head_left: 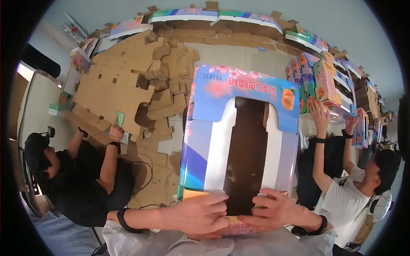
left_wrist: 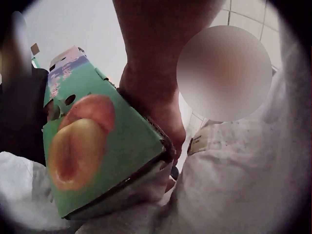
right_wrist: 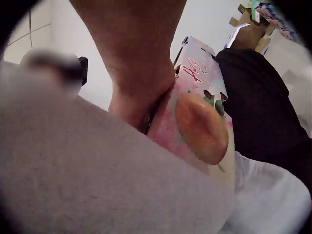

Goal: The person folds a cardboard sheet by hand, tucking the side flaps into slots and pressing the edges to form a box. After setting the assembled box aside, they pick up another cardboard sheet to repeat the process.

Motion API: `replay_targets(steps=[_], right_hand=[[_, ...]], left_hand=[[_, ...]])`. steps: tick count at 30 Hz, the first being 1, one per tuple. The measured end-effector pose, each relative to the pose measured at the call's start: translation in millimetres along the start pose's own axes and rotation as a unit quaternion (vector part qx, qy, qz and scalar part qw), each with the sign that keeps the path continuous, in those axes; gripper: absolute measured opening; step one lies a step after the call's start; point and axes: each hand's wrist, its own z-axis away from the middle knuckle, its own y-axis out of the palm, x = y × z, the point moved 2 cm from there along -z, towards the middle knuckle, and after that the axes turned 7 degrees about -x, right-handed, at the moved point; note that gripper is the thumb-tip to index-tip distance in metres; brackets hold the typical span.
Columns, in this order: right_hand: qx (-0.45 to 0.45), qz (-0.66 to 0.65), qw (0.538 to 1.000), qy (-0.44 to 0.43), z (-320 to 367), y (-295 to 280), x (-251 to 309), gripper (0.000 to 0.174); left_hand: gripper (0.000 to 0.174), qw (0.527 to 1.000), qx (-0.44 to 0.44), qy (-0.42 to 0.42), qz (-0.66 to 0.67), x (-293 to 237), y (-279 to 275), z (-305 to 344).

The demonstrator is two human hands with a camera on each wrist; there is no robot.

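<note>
Left hand (head_left: pixel 200 213) and right hand (head_left: pixel 277 211) clasp the printed carton (head_left: pixel 205 145), bare brown inside showing.

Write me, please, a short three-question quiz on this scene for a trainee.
1. True or false: the left hand and the right hand both hold the box at its near end.
2. In the head view, the flat cardboard lies: A) left of the box; B) right of the box; C) inside the box.
3. How many other people show in the head view?

Key: 1 true; 2 A; 3 two, a person in black and a person in white.
</note>
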Motion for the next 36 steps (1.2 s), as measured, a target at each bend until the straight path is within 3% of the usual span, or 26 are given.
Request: replay_targets(steps=[3, 6, 8, 10, 12, 14, 16, 19, 22, 26, 29, 33, 36], right_hand=[[0.006, 0.021, 0.999, 0.027, 3, 8, -5, 0.044], [0.018, 0.085, 0.993, 0.077, 8, 16, -14, 0.032], [0.018, 0.096, 0.991, 0.087, 6, 10, -13, 0.027], [0.033, 0.097, 0.991, 0.091, 6, 10, -14, 0.029], [-0.006, 0.081, 0.992, 0.098, 3, 10, -17, 0.029], [0.002, 0.078, 0.992, 0.096, 2, 10, -21, 0.030], [0.011, 0.073, 0.993, 0.092, 2, 11, -23, 0.031], [0.007, 0.075, 0.993, 0.091, 6, 12, -22, 0.033], [-0.005, 0.068, 0.994, 0.091, 7, 14, -22, 0.033], [0.023, 0.056, 0.995, 0.077, 11, 15, -17, 0.032], [0.032, 0.028, 0.998, 0.049, 8, 10, -13, 0.031], [0.019, 0.022, 0.998, 0.051, 2, 14, -15, 0.030], [0.030, 0.028, 0.998, 0.052, -1, 18, -14, 0.032]], left_hand=[[0.052, 1.000, -0.016, 0.003, -0.014, 9, 18, -1], [0.058, 0.995, 0.031, -0.005, -0.099, 16, 36, -15], [0.058, 0.994, -0.090, -0.004, -0.057, 24, 22, -27], [0.065, 0.997, -0.075, -0.021, 0.022, 30, 13, -26], [0.070, 0.979, -0.137, -0.058, 0.137, 36, 9, -26], [0.068, 0.981, -0.128, -0.047, 0.139, 42, 6, -27], [0.058, 0.998, -0.047, 0.003, 0.048, 44, 8, -27], [0.054, 0.999, -0.008, 0.016, -0.034, 41, 17, -25], [0.059, 0.994, 0.085, -0.005, -0.072, 36, 17, -26], [0.053, 0.994, 0.093, 0.004, -0.061, 33, 17, -25], [0.024, 0.994, 0.058, 0.044, -0.085, 22, 12, -9], [0.023, 0.995, 0.048, 0.052, -0.069, 27, 21, -7], [0.021, 0.988, 0.078, 0.023, -0.133, 22, 30, -11]])
